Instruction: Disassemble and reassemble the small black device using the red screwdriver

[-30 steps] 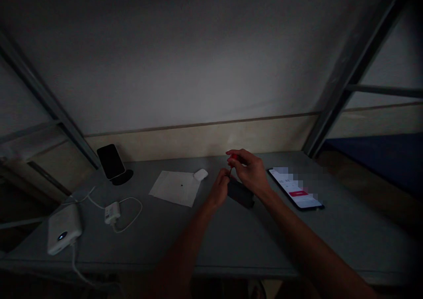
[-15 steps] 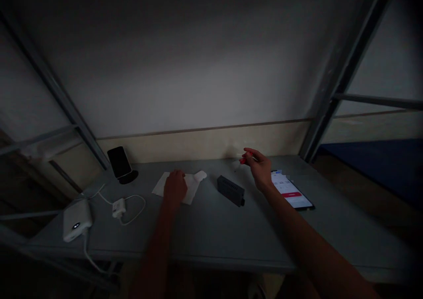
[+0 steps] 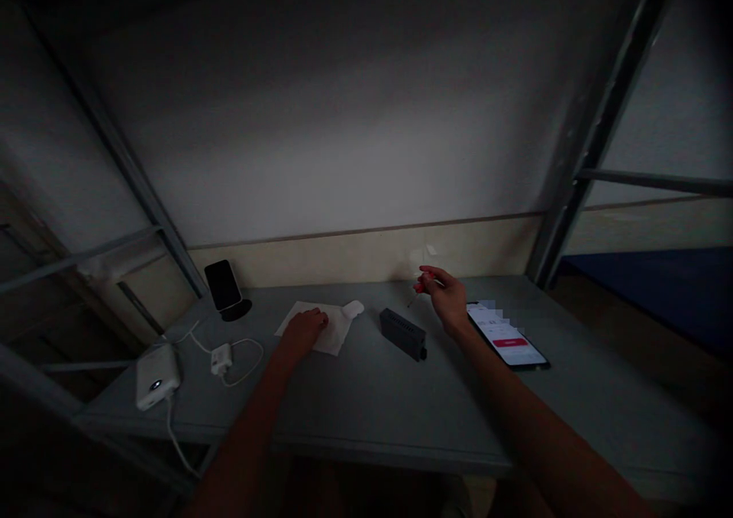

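My right hand (image 3: 447,298) is raised over the desk and grips a small screwdriver (image 3: 422,281) by its red handle. The thin shaft points down and to the left. Below and left of it lies a dark grey rectangular box (image 3: 403,335) with slots along its top, touched by neither hand. On a white sheet of tissue or paper (image 3: 335,335) rests my left hand (image 3: 303,328), its fingers curled together. What those fingers hold, if anything, is hidden. A white crumpled end (image 3: 353,309) of the sheet, or a separate piece, sticks out at its far right corner.
On the grey desk (image 3: 355,403), a lit phone (image 3: 507,336) lies right of my right hand. At left are a black device on a stand (image 3: 223,285), a white power bank (image 3: 158,379) and a white adapter (image 3: 221,359) with cables. Metal posts (image 3: 566,189) frame both sides.
The view has shifted slightly, so the desk items sit a little further right. My right hand still grips the screwdriver, and my left hand stays on the sheet, turned slightly.
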Demonstrator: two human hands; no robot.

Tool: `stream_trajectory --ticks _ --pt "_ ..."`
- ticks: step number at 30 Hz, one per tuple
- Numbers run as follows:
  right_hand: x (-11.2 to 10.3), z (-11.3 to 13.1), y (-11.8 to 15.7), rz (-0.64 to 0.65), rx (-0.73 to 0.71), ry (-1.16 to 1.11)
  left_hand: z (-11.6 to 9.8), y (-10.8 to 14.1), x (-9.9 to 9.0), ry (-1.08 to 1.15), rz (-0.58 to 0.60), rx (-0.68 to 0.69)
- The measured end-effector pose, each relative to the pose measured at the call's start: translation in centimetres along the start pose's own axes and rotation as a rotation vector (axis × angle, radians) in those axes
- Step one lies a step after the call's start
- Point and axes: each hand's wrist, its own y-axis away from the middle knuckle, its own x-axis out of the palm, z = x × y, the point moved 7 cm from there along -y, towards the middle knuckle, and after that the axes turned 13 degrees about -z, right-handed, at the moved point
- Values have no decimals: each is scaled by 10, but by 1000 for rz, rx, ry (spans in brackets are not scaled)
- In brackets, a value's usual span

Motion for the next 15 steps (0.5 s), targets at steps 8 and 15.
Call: stream_trajectory --ticks 8,15 --pt "-5 20 -4 -48 -42 -33 -18 -4 2 31 -21 4" --pt "-11 72 9 -33 -162 -68 -141 -26 -13 405 -296 212"
